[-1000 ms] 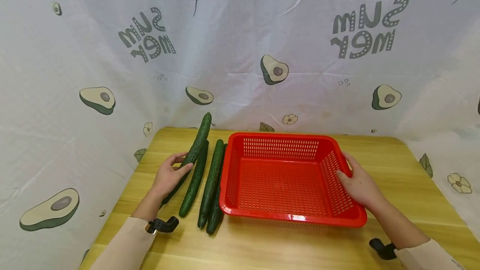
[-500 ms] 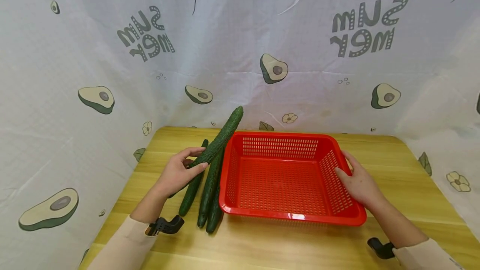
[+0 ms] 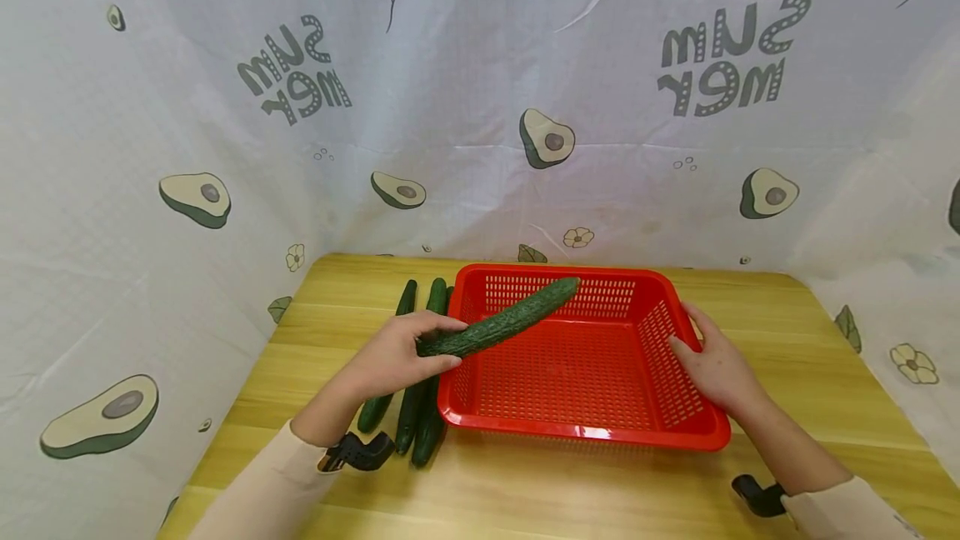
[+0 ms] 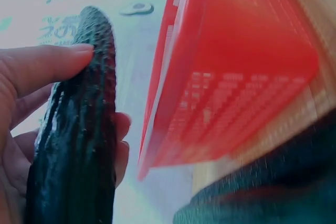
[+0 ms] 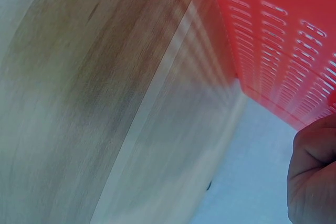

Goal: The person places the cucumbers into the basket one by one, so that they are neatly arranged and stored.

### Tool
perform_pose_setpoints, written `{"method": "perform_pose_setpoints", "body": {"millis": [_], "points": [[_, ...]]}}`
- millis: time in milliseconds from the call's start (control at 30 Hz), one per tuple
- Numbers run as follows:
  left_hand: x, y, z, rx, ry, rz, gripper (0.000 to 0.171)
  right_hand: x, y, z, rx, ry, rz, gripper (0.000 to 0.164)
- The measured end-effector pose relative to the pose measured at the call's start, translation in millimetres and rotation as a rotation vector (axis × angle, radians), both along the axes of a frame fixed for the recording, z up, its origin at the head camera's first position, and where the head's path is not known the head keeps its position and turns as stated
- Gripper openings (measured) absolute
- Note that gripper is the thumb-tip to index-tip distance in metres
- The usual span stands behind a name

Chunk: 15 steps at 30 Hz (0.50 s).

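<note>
In the head view my left hand (image 3: 401,352) grips a long green cucumber (image 3: 517,319) near its near end. The far end reaches over the left rim of a red plastic basket (image 3: 555,426). The left wrist view shows thumb and fingers wrapped round the bumpy cucumber (image 4: 79,129), with the basket (image 4: 231,77) beside it. My right hand (image 3: 716,361) holds the basket's right rim, thumb on the inner side and the other fingers hidden outside. Part of that hand (image 5: 315,177) appears at the edge of the right wrist view, against the slotted basket wall (image 5: 273,45).
Several cucumbers (image 3: 427,427) lie side by side on the wooden table (image 3: 562,498), close to the basket's left side and partly behind my left hand. A white curtain (image 3: 465,90) printed with avocados hangs behind and along the sides of the table.
My left hand has carried the cucumber to the right, from above the other cucumbers to over the basket, and its far end has swung rightward. The right hand and basket have stayed in place.
</note>
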State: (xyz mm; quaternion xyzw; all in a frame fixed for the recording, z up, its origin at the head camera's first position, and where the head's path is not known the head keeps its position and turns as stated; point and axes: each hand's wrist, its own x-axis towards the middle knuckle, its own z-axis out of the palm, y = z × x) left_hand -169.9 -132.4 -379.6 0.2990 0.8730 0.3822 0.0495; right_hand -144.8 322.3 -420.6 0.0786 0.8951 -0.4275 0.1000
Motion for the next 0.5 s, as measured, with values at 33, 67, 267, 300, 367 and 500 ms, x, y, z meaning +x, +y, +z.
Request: {"method": "perform_pose_setpoints", "body": {"millis": [33,67,267,300,367,500], "points": [[0.1,4.0,0.6,-0.018,0.005,-0.015,0.042,0.1,0.0,-0.2,-0.002,-0.001,-0.001,0.078],[0.4,8.1,1.3,-0.034,0.006,-0.03,0.042,-0.1,0.0,-0.5,-0.002,-0.002,-0.001,0.078],[1.0,32.7,9.2,-0.128,0.009,-0.15,0.041,-1.1,-0.2,-1.5,0.004,-0.004,-0.005,0.077],[0.8,37.0,10.6,-0.142,0.013,-0.174,0.041,-1.1,-0.2,-1.5,0.004,-0.004,-0.006,0.077],[0.5,46.1,12.5,-0.174,0.014,-0.213,0.04,-0.9,-0.1,-1.4,0.0,-0.001,-0.006,0.077],[0.7,63.4,11.6,-0.241,0.018,-0.265,0.04,0.2,-0.4,-1.0,0.0,0.009,-0.001,0.077]]}}
